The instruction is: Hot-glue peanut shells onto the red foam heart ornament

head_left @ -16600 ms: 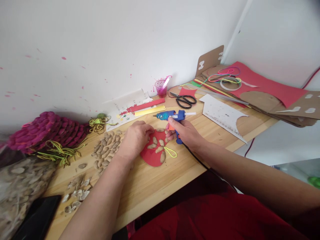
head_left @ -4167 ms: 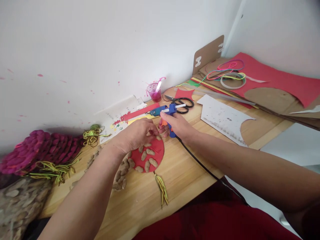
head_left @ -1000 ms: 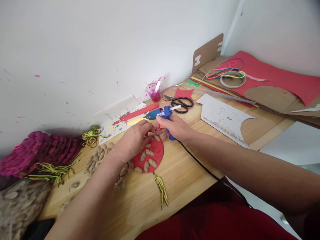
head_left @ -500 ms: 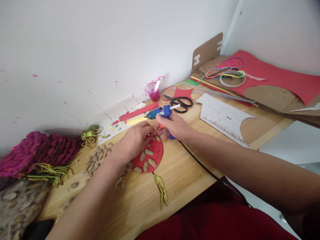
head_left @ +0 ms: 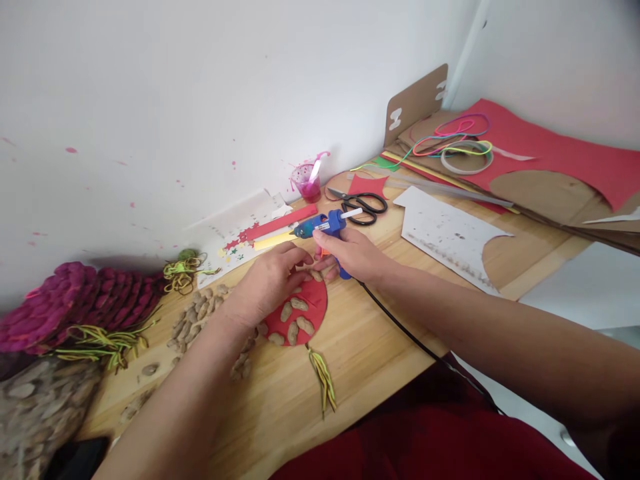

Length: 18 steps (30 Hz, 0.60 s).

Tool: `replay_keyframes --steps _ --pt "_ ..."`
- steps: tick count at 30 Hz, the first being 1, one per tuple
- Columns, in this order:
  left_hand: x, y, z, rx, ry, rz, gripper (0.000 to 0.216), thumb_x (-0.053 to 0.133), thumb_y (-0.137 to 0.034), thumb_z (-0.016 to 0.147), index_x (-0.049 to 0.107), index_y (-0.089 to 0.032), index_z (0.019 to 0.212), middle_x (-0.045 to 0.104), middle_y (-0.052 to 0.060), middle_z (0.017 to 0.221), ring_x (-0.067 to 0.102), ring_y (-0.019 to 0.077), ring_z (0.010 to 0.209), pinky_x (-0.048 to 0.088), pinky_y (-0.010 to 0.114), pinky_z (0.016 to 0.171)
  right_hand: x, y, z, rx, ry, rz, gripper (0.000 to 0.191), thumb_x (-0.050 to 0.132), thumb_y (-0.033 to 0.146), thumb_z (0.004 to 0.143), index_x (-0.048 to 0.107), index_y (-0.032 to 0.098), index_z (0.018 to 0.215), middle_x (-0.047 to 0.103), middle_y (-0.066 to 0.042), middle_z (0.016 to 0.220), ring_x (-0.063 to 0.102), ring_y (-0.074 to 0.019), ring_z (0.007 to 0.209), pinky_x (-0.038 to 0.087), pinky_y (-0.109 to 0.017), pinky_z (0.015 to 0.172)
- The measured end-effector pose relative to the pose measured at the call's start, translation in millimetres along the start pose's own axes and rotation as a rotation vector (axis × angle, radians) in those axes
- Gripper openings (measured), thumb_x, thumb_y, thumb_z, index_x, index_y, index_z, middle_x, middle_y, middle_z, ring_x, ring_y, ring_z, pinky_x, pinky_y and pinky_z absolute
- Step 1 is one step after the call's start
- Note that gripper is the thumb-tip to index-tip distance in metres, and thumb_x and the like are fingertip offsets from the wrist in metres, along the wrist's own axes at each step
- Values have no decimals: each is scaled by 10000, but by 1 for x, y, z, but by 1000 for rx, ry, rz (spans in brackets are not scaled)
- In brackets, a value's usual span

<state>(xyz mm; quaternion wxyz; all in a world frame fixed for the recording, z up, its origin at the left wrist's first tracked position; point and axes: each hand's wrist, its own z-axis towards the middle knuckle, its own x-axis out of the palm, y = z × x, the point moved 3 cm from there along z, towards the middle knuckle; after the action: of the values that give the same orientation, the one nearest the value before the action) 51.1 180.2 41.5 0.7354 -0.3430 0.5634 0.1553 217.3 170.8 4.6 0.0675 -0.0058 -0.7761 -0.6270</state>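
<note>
A red paper disc (head_left: 314, 301) lies on the wooden table (head_left: 380, 347) with several peanut shells (head_left: 299, 304) stuck on it and a yellow-green tassel (head_left: 323, 381) hanging off its near edge. My left hand (head_left: 267, 280) rests on the disc's far left part, fingers pinched on a peanut shell at the rim. My right hand (head_left: 350, 255) grips a blue glue gun (head_left: 325, 227), nozzle pointing left, just beyond the disc. Its black cord (head_left: 400, 328) trails toward me.
Loose peanut shells (head_left: 197, 313) lie left of the disc. Black scissors (head_left: 364, 202), a pink cup (head_left: 307, 183), red and yellow strips (head_left: 277, 227), white card (head_left: 445, 233), stacked cardboard and red sheets (head_left: 540, 160) sit beyond. Magenta woven piece (head_left: 75, 307) at left.
Almost nothing differs over the last second: both hands stay at the disc's far rim. Since 16.6 s ago the disc has been turned, so the tassel now points toward me.
</note>
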Motion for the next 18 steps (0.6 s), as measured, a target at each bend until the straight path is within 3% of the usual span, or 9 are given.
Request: replay_keyframes --steps 9,18 --pt "-11 6 -5 -4 -25 28 134 586 -226 928 714 -186 932 690 38 898 636 146 724 509 274 692 -2 3 0 -15 -13 -3 331 602 475 948 591 196 769 674 -36 793 741 -186 677 571 -237 468" --pt "-3 -7 8 145 78 137 184 586 -82 876 734 -182 918 699 64 929 648 189 830 529 303 752 -5 1 1 1 -33 -4 317 600 506 943 616 208 840 706 -52 877 742 -184 713 583 -232 486"
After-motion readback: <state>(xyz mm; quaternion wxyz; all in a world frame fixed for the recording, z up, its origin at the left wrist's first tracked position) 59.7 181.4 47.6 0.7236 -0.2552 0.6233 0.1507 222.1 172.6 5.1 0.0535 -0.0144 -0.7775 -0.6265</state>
